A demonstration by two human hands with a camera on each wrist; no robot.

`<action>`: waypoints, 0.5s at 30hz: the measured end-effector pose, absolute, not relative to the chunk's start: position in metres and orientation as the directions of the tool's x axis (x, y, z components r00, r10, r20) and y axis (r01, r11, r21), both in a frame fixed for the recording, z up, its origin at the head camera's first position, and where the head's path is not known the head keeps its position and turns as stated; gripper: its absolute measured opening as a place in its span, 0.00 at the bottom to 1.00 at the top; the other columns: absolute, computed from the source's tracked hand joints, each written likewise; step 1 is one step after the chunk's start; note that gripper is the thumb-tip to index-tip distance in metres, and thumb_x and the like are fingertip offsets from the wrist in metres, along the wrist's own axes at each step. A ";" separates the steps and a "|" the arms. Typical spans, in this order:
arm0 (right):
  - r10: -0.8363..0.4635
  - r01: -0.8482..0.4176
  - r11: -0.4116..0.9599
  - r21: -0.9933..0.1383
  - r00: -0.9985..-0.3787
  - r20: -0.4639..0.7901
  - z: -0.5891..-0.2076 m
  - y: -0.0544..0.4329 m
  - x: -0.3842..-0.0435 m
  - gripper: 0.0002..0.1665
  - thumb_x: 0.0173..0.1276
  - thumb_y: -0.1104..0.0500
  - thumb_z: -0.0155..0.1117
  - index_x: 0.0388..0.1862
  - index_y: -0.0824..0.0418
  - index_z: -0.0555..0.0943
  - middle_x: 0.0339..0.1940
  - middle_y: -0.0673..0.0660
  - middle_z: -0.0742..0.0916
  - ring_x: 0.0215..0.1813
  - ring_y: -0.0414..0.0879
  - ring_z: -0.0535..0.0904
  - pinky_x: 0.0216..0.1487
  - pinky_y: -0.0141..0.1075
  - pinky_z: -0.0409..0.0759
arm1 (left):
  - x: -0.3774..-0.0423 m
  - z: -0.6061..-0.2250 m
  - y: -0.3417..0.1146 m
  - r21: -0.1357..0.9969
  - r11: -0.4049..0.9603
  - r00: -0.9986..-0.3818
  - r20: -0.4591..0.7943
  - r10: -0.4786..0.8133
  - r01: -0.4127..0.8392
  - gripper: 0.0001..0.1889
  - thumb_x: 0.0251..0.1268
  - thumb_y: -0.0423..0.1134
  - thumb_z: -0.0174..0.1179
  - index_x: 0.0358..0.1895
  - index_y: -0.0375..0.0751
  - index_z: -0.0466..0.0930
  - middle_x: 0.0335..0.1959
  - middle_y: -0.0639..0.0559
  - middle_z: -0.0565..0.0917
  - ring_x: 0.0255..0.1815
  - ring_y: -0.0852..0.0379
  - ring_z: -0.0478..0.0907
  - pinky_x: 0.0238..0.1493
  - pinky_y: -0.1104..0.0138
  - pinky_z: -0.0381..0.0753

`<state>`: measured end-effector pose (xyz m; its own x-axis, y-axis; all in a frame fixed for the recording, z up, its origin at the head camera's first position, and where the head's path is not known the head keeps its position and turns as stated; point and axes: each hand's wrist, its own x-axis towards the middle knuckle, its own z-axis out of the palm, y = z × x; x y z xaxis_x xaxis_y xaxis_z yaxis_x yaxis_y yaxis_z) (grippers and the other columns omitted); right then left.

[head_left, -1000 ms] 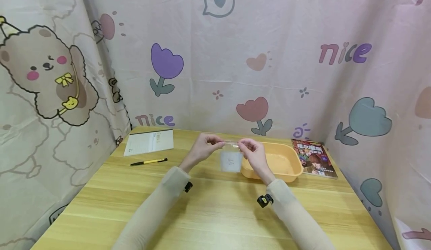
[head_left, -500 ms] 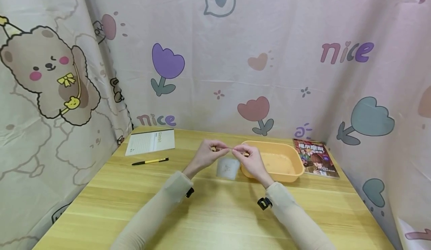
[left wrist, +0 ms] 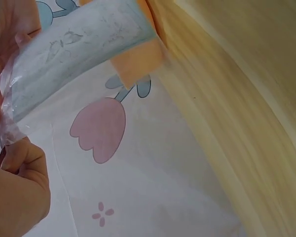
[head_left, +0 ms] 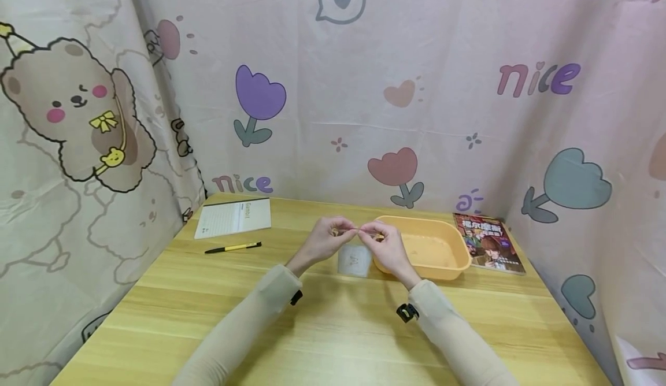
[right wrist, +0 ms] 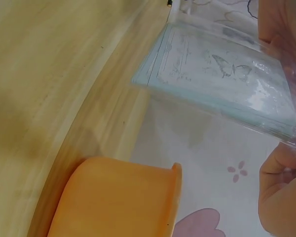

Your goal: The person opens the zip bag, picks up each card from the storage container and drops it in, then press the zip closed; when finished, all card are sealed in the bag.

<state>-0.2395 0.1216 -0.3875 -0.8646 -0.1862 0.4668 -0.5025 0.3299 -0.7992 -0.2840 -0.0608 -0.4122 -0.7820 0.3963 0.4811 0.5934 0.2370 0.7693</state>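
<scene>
Both hands pinch the top edge of a clear plastic bag above the table. My left hand has its thumb and fingers on the left part of that edge. On the right part is my right hand, its fingertips meeting the left hand's in the head view. Inside the bag lie pale blue-green cards or papers, the front one printed with a butterfly. The bag hangs below the fingers, its plastic bunched up at the left hand's fingers in the left wrist view.
An orange-yellow plastic basin stands just right of the bag, partly behind the right hand. A magazine lies beyond it. To the left are a notebook and a yellow and black pen. A patterned curtain hangs behind the table.
The hands have drawn together along the bag's top edge, so their fingertips now meet. The bag hangs slightly lower than a second ago. Notebook, pen, basin and magazine stay put.
</scene>
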 end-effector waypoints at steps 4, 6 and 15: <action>-0.191 -0.490 0.328 -0.808 -0.872 0.451 -0.387 0.124 -0.240 0.07 0.66 0.66 0.65 0.38 0.70 0.85 0.38 0.64 0.86 0.38 0.37 0.78 0.37 0.28 0.79 | -0.285 -0.413 -0.062 0.777 0.231 -0.785 0.474 0.398 0.586 0.05 0.65 0.37 0.63 0.39 0.41 0.86 0.36 0.49 0.88 0.32 0.61 0.81 0.28 0.73 0.79; -0.191 -0.483 0.320 -0.815 -0.876 0.444 -0.388 0.126 -0.242 0.07 0.66 0.65 0.65 0.38 0.69 0.85 0.38 0.64 0.86 0.39 0.37 0.78 0.37 0.28 0.79 | -0.285 -0.413 -0.063 0.785 0.227 -0.792 0.468 0.393 0.577 0.05 0.65 0.38 0.64 0.39 0.42 0.87 0.35 0.49 0.88 0.31 0.61 0.80 0.28 0.73 0.78; -0.182 -0.445 0.218 -0.869 -0.893 0.411 -0.397 0.132 -0.250 0.09 0.66 0.65 0.65 0.39 0.72 0.84 0.37 0.61 0.87 0.38 0.34 0.79 0.37 0.26 0.81 | -0.283 -0.413 -0.067 0.783 0.255 -0.811 0.477 0.339 0.567 0.04 0.64 0.38 0.64 0.37 0.44 0.87 0.32 0.52 0.87 0.30 0.60 0.78 0.26 0.73 0.75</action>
